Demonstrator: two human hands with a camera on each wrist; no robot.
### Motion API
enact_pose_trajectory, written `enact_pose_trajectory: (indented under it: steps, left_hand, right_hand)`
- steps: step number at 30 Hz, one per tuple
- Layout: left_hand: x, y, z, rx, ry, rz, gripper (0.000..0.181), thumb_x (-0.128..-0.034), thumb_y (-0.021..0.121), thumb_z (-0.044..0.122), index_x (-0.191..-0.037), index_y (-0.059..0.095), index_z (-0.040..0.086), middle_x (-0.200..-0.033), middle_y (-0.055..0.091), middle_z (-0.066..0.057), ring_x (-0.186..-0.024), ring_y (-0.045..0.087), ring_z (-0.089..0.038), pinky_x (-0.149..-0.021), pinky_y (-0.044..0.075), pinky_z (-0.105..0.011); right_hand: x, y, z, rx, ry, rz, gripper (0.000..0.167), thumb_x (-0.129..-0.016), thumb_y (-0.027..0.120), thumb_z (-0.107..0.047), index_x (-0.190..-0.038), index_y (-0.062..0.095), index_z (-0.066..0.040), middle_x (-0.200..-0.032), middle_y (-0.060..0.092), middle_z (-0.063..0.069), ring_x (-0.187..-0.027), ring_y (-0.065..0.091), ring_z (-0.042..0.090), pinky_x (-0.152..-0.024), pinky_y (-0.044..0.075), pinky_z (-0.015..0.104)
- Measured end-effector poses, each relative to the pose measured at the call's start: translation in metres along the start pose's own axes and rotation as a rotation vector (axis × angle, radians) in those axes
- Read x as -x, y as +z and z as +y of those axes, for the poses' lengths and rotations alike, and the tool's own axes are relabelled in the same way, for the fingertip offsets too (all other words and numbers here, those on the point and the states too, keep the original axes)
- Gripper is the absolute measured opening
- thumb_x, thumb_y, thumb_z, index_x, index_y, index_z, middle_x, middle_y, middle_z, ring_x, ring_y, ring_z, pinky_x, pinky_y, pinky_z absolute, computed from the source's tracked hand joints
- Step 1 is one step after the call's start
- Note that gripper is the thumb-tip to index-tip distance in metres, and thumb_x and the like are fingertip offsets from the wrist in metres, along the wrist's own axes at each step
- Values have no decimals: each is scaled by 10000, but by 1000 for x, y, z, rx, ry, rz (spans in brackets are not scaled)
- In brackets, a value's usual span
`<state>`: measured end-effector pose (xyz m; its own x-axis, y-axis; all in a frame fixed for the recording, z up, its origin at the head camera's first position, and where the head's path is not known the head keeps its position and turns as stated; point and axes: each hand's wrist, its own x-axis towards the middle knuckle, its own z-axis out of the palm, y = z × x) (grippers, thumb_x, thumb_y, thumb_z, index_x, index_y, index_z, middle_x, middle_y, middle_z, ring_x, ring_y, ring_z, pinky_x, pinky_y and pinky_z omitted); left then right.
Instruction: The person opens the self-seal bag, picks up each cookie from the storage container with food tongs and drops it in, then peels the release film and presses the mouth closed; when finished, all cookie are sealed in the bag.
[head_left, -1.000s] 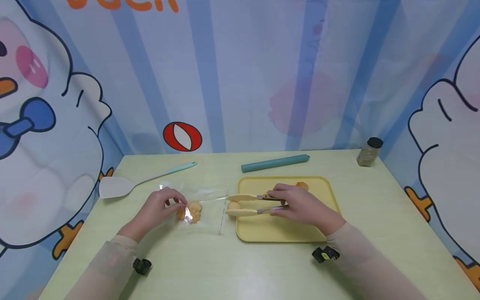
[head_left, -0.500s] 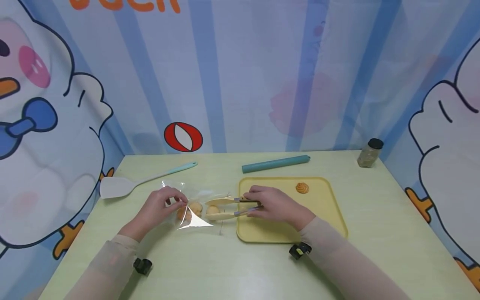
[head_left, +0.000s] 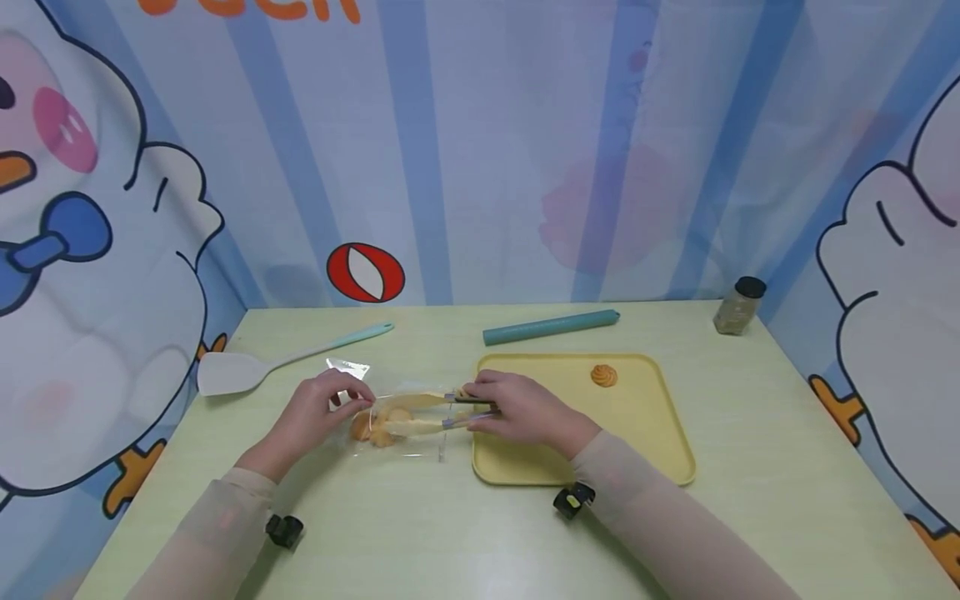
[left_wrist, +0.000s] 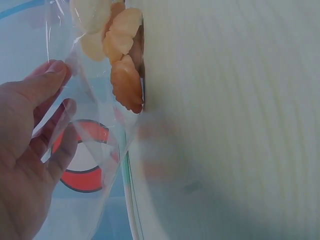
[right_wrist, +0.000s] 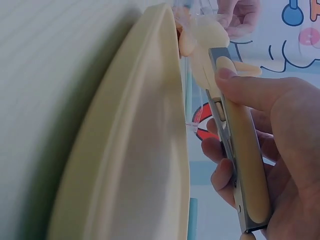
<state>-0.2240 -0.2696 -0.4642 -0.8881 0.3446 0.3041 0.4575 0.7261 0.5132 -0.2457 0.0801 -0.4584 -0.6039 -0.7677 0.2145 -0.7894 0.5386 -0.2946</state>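
My left hand (head_left: 318,415) pinches the edge of a clear plastic bag (head_left: 429,454) between thumb and fingers. Several golden cookies (head_left: 362,427) lie inside the bag; the left wrist view shows them close up, including a ridged cookie (left_wrist: 126,82). My right hand (head_left: 528,410) grips a pair of tongs (head_left: 420,427), its thumb on the tan handle (right_wrist: 247,160) in the right wrist view. The cream tips of the tongs reach into the bag, among the cookies. Whether they still hold a cookie is hard to see. One swirled cookie (head_left: 603,376) sits on the yellow tray (head_left: 585,450).
Behind the bag at the left lies a spatula (head_left: 236,374) with a mint handle. A teal rod (head_left: 551,327) is behind the tray. At the far right corner stands a black-lidded jar (head_left: 738,307). A printed curtain (head_left: 487,167) hangs along the table's back edge.
My right hand has moved left, carrying a round cookie in the tongs from the tray's edge into the bag. The swirled cookie is now uncovered. My left hand has stayed in place.
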Motion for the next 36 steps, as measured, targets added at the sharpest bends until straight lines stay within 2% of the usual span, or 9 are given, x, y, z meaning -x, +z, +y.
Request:
enact_pose_trajectory:
  steps: [7,11,17,24,30,36]
  left_hand:
    - [1,-2,0,-4,17,21,165,-867,826,79,-986,780,184,-985,747,32,-901,651,-158,-731,569,-372]
    - [1,-1,-1,-6,27,34,167,-864,826,68,-982,781,177,-981,748,22,-894,653,-162,-723,564,-350]
    - [1,0,-1,-17,47,60,149,-871,821,76,-984,779,164,-984,751,23,-887,629,-153,-704,552,-312]
    - [1,0,-2,-9,50,54,143,-878,817,83,-996,780,155,-988,752,26,-888,634,-146,-706,542,-290]
    - [2,-1,-2,-19,14,33,134,-891,809,105,-998,780,182,-992,753,36,-883,632,-135,-718,540,-293]
    - [4,0,-4,-31,-14,20,117,-907,797,124,-995,778,199,-987,743,45,-881,629,-131,-719,532,-294]
  right_hand:
    - [-5,1,-4,-39,43,36,474,-974,728,-359,-1333,668,-54,-1148,683,60,-877,591,132,-788,528,332]
    - [-8,3,-4,-28,70,29,483,-974,726,-374,-1341,665,-66,-1175,687,62,-926,620,140,-824,539,345]
    - [-12,7,-7,-34,92,24,485,-975,726,-371,-1356,657,-79,-1165,678,56,-884,602,137,-795,525,332]
    - [-13,8,-10,-8,123,24,538,-967,733,-390,-1393,637,-75,-1202,673,56,-908,624,136,-823,544,327]
    - [-6,2,-10,6,123,49,528,-939,771,-354,-1365,652,-65,-1191,678,66,-922,639,158,-831,551,356]
    - [14,-5,-6,34,137,65,508,-923,788,-364,-1335,668,-93,-1173,680,52,-890,635,145,-807,554,347]
